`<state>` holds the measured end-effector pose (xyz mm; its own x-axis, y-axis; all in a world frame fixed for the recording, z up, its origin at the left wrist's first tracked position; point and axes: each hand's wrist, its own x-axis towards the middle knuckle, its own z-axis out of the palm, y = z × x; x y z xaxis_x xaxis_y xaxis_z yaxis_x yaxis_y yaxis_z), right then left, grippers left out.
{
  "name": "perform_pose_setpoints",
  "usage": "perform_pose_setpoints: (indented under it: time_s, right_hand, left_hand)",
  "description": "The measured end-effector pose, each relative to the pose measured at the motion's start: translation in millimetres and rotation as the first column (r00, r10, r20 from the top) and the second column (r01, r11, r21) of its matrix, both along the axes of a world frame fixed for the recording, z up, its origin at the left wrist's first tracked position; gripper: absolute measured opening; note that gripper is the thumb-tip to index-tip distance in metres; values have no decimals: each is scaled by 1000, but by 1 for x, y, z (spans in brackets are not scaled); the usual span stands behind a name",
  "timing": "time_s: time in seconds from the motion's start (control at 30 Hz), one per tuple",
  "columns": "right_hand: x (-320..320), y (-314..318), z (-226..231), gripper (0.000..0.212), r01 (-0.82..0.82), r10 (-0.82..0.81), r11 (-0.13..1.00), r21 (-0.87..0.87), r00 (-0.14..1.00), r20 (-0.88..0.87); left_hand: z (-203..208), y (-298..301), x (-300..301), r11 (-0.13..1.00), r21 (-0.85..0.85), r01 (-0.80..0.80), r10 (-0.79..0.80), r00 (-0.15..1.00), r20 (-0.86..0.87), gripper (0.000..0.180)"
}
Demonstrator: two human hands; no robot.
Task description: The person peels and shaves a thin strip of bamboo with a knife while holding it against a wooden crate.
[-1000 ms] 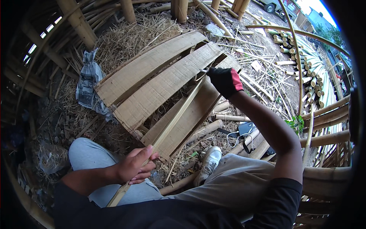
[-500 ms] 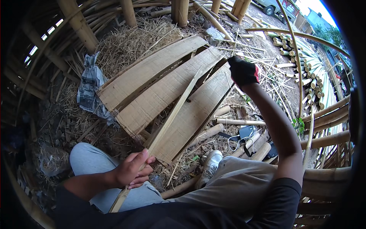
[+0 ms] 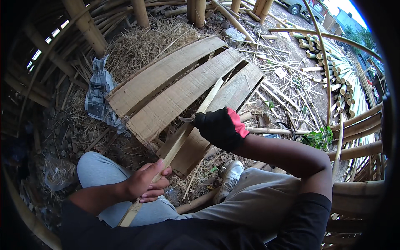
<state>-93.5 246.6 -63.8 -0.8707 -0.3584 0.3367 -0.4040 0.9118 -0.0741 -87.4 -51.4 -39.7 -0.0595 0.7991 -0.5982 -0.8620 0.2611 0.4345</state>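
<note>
My bare left hand (image 3: 149, 182) is wrapped round the lower part of a long bamboo strip (image 3: 178, 143), which slants from my lap up across a slatted wooden platform (image 3: 187, 92). In a black and red glove, my right hand (image 3: 222, 128) is closed over the strip about midway along the boards. A short thin blade (image 3: 186, 120) juts out on the left side of that fist, so it appears to grip a knife; the handle is hidden by the glove. The strip's far end rests over the boards.
Crumpled printed paper (image 3: 99, 89) lies left of the platform, beside a heap of straw shavings (image 3: 146, 50). Cut bamboo poles (image 3: 343, 83) are stacked at the far right. Bamboo uprights (image 3: 85, 27) stand behind. My shoe (image 3: 231, 175) is near the platform's right side.
My right hand has come back from the platform's far end toward me and now sits over the middle of the strip. My left hand keeps its grip in nearly the same place.
</note>
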Motion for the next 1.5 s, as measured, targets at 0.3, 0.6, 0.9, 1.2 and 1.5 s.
perform_pose_setpoints:
  time_s: [0.3,0.6,0.9,1.2,1.5]
  right_hand:
    - [-47,68,-24,8,21,9,989,145,980,-198]
    - [-77,274,-21,20,650,-675,575,497,720,-160]
    - [-10,54,32,14,130,-141,987,92,983,120]
    - [5,33,-12,10,-46,46,999,19,999,7]
    - [-33,92,-13,8,-4,12,987,164,999,-52]
  left_hand:
    - [5,1,0,1000,19,-14,14,1000,24,44]
    - [29,-4,12,997,49,62,-60,997,-47,45]
    - [-2,2,2,1000,1,5,-5,996,83,45]
    - [-3,10,7,998,54,34,-42,990,136,44]
    - [-3,11,3,999,38,23,-28,992,123,43]
